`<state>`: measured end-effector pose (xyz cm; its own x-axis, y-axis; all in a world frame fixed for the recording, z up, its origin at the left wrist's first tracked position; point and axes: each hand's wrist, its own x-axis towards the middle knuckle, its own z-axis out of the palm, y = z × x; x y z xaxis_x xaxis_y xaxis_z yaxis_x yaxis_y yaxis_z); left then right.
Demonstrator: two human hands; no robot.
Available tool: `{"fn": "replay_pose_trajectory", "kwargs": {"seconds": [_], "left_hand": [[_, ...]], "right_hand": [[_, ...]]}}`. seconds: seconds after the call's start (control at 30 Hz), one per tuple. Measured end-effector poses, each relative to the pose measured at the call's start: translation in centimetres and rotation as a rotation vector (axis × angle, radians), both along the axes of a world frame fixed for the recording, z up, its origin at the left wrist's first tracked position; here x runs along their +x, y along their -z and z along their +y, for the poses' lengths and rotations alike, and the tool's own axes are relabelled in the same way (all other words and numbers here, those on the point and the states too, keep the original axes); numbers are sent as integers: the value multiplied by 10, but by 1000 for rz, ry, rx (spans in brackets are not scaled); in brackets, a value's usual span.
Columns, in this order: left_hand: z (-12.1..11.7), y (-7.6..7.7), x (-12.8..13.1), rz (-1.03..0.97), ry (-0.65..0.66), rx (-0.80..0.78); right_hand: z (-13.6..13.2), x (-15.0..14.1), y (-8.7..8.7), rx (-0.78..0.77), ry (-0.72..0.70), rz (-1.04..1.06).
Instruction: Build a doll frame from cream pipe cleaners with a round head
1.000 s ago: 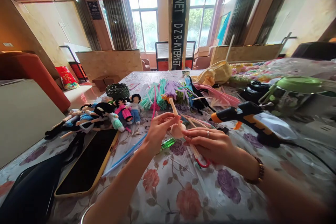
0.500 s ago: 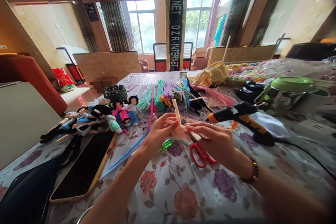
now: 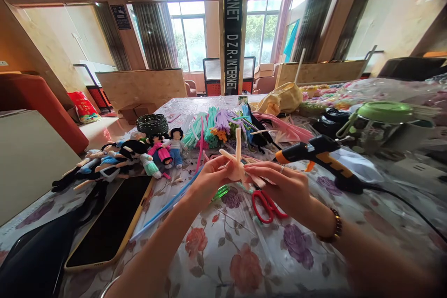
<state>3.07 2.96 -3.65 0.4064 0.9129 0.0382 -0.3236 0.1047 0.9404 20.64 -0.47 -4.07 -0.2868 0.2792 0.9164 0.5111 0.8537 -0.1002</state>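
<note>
Cream-coloured fuzzy pipe cleaners [image 3: 238,144], joined in a small bundle, are held up between both hands above the table. One stem points upward and another slants to the left. My left hand [image 3: 217,174] pinches the bundle from the left side. My right hand [image 3: 279,184], with a ring and a beaded bracelet, has its fingers closed on the right side of it. Just below lie red-handled scissors [image 3: 264,207], their blades hidden under the right hand. A small green transparent object [image 3: 220,193] rests beside my left wrist.
An orange and black glue gun [image 3: 323,160] stands right, its cord trailing off. Bundles of coloured pipe cleaners [image 3: 213,128] lie behind the hands. Several small dolls [image 3: 162,149], a woven black basket [image 3: 152,124] and a phone [image 3: 111,223] are left. A green-lidded jar [image 3: 386,111] stands far right.
The bundle has turned slightly in my fingers: its upright stem has shifted right and straightened, and a second stem now shows at the left. Both hands keep their grip.
</note>
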Motion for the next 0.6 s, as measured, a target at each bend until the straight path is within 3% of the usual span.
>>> {"fn": "replay_pose_trajectory", "kwargs": {"seconds": [0.17,0.33,0.6], "left_hand": [[-3,-4,2,-19,-95,9],[-3,-4,0,-60,-85,29],[-4,-2,0,-88,-88,12]], "right_hand": [[0,3,1,14,-45,-117],[0,5,2,57,-86,-228],[-1,5,-1,190,-37,-357]]}}
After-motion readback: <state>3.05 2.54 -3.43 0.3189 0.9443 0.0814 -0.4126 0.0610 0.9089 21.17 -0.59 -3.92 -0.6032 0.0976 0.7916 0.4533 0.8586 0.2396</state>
